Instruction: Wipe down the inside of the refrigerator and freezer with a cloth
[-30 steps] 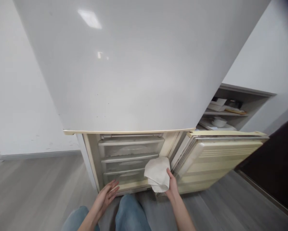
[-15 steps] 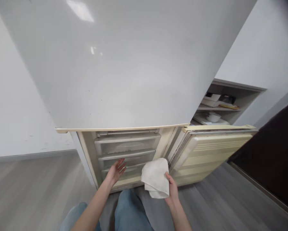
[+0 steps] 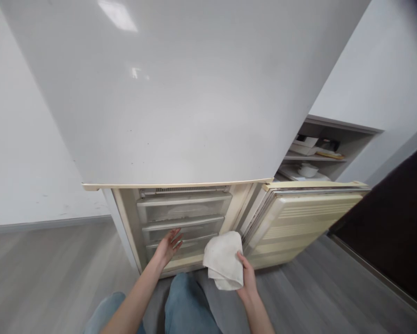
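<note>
A folded white cloth (image 3: 224, 260) is in my right hand (image 3: 247, 278), thumb on top and the other fingers hidden beneath. My left hand (image 3: 169, 246) holds nothing, its fingers apart, in front of the stacked clear freezer drawers (image 3: 185, 211). The drawers sit pushed in inside the lower compartment of a white fridge (image 3: 180, 102). Its lower door (image 3: 306, 227), with a ribbed yellowish inner side, stands swung out to the right. The cloth is near the door's hinge side.
My knees (image 3: 189, 301) are close in front of the compartment. Behind the door, a wall niche (image 3: 360, 139) has shelves with boxes and a white bowl (image 3: 308, 170). Grey wood-look floor (image 3: 48, 273) lies on both sides; a dark door (image 3: 400, 222) is at far right.
My right hand and the cloth have shifted very slightly down and to the left. My left hand has stayed almost where it was.
</note>
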`<state>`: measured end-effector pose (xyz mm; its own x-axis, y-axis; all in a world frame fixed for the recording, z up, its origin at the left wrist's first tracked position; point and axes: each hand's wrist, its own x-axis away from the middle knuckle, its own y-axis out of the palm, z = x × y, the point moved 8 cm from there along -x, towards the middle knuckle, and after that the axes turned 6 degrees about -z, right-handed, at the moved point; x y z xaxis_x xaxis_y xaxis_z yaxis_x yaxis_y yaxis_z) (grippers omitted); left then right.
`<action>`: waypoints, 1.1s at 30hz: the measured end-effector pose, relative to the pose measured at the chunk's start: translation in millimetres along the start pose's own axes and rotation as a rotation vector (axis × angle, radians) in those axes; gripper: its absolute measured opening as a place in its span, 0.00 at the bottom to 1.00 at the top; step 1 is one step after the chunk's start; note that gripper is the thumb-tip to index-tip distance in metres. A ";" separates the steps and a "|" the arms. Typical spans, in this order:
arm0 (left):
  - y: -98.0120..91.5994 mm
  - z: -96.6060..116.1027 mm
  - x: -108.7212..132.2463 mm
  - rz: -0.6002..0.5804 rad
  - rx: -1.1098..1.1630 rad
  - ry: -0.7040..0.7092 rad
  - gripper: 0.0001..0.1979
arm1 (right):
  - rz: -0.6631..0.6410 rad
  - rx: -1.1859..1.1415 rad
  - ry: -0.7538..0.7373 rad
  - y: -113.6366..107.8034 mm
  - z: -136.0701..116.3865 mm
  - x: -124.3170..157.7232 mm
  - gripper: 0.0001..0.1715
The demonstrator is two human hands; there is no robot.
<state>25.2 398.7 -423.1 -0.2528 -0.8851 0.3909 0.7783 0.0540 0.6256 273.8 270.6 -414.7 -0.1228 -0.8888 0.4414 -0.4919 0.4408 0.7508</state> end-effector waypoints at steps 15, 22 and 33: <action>-6.1 -6.5 8.0 0.042 0.004 -0.007 0.09 | -0.011 -0.066 0.026 1.1 2.0 1.8 0.18; -5.6 -17.6 27.3 0.030 0.030 -0.046 0.12 | -0.018 -0.089 0.052 0.2 6.1 -0.9 0.16; -6.9 -44.2 75.0 0.055 0.052 -0.102 0.14 | 0.018 -0.078 0.046 7.3 2.9 -0.5 0.16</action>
<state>26.2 311.5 -427.9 -0.2698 -0.8287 0.4904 0.7621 0.1275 0.6348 267.8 273.8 -410.9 -0.0900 -0.8748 0.4761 -0.4208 0.4667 0.7779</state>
